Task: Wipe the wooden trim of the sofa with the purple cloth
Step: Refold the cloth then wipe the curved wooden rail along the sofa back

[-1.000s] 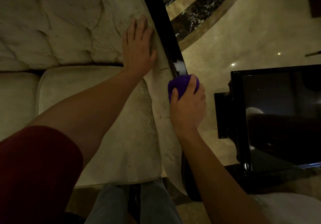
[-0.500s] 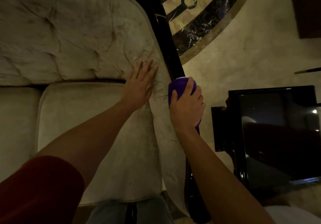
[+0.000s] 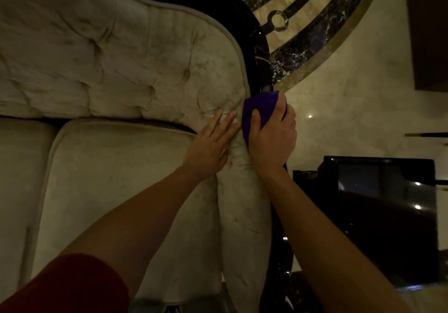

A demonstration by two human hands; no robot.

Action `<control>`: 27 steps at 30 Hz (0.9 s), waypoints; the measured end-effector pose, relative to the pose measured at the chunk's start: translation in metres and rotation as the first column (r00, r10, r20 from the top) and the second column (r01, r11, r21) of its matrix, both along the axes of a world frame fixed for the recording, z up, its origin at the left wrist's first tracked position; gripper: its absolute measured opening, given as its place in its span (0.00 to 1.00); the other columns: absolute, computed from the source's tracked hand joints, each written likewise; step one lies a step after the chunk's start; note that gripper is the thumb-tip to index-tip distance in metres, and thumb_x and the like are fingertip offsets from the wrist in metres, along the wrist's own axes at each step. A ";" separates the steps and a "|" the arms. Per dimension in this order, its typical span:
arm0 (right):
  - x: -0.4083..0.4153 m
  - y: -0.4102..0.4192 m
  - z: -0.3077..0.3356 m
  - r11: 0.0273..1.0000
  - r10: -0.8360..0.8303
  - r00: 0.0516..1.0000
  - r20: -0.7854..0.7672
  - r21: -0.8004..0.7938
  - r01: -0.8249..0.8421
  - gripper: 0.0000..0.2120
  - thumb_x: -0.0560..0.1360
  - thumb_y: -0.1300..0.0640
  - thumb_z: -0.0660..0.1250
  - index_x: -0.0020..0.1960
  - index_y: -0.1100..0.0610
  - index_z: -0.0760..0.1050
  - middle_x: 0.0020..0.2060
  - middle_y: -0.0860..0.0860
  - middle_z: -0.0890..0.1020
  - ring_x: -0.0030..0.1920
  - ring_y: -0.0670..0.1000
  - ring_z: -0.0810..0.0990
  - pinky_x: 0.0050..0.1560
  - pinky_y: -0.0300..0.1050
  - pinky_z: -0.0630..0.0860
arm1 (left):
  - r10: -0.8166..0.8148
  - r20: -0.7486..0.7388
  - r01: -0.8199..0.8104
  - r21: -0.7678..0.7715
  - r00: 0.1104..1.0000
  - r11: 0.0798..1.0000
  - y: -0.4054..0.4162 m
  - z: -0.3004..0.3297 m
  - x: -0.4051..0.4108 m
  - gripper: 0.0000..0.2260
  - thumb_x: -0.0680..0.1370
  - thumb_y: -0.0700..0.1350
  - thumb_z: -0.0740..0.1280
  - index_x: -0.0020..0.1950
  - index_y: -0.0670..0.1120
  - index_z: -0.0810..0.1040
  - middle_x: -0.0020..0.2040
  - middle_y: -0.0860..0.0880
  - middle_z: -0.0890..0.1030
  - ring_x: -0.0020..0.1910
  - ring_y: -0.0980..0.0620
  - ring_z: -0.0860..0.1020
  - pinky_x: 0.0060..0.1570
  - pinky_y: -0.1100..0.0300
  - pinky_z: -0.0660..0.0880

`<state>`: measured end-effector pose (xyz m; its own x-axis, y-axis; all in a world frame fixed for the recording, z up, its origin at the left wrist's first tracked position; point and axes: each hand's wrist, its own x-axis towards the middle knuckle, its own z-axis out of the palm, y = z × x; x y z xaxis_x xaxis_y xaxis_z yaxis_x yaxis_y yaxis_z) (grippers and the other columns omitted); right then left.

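A cream tufted sofa point(image 3: 135, 65) fills the left of the view. Its dark glossy wooden trim point(image 3: 254, 33) curves along the armrest's outer edge, from the top down the middle. My right hand point(image 3: 272, 140) is closed on the bunched purple cloth point(image 3: 259, 108) and presses it onto the trim where the backrest meets the arm. My left hand point(image 3: 208, 147) lies flat on the upholstered armrest just left of the cloth, fingers spread and empty. Below my right hand the trim is mostly hidden by my forearm.
A black glossy side table point(image 3: 388, 215) stands right of the armrest, close to my right forearm. Polished marble floor point(image 3: 351, 94) with a dark inlaid band point(image 3: 303, 33) lies beyond the trim. A seat cushion point(image 3: 109, 191) lies under my left arm.
My view has tilted so more of the sofa back shows. My right hand with the cloth stays on the trim. My left hand has slid along the arm until it lies right beside the cloth.
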<state>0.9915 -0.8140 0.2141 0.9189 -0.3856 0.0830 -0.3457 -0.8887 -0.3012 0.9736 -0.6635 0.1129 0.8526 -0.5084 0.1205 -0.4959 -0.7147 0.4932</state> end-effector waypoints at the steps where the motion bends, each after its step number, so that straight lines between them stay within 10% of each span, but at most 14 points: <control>1: 0.008 0.002 0.002 1.000 0.010 1.000 0.026 0.004 -0.011 0.32 0.83 0.42 0.61 0.81 0.57 0.60 0.71 0.62 0.74 0.65 0.62 0.77 0.60 0.59 0.78 | -0.007 -0.009 0.007 -0.003 1.000 1.000 0.000 0.000 0.001 0.37 0.78 0.48 0.67 0.84 0.47 0.53 0.85 0.45 0.51 0.83 0.40 0.47 0.79 0.48 0.56; 12: 0.095 0.019 0.031 0.976 0.155 0.958 0.239 0.113 -0.186 0.33 0.80 0.46 0.66 0.80 0.55 0.62 0.73 0.61 0.72 0.70 0.61 0.73 0.64 0.60 0.77 | -0.018 -0.060 0.018 -0.001 0.998 1.000 0.001 0.014 0.002 0.35 0.78 0.49 0.65 0.83 0.47 0.54 0.84 0.45 0.51 0.83 0.41 0.46 0.79 0.47 0.56; 22: 0.180 0.072 0.085 0.893 0.448 0.887 0.114 -0.107 -0.437 0.31 0.76 0.40 0.62 0.77 0.50 0.68 0.71 0.57 0.75 0.68 0.61 0.75 0.63 0.60 0.73 | -0.119 -0.104 0.126 0.061 0.987 0.990 0.013 0.024 0.005 0.41 0.75 0.50 0.66 0.84 0.48 0.49 0.85 0.46 0.45 0.83 0.41 0.42 0.79 0.46 0.57; 27: 0.194 0.098 0.089 0.871 0.475 0.879 0.031 -0.156 -0.465 0.32 0.76 0.38 0.58 0.75 0.51 0.68 0.70 0.57 0.75 0.67 0.62 0.74 0.63 0.60 0.70 | -0.128 -0.103 0.112 -0.154 0.986 0.982 0.018 0.061 0.011 0.35 0.73 0.45 0.72 0.78 0.38 0.66 0.81 0.38 0.61 0.82 0.48 0.44 0.80 0.45 0.55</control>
<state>1.1857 -0.7156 0.3035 0.9792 0.1107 0.1701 0.1398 -0.9756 -0.1696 0.9843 -0.6452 0.1742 0.7988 -0.5916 0.1089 -0.5091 -0.5685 0.6462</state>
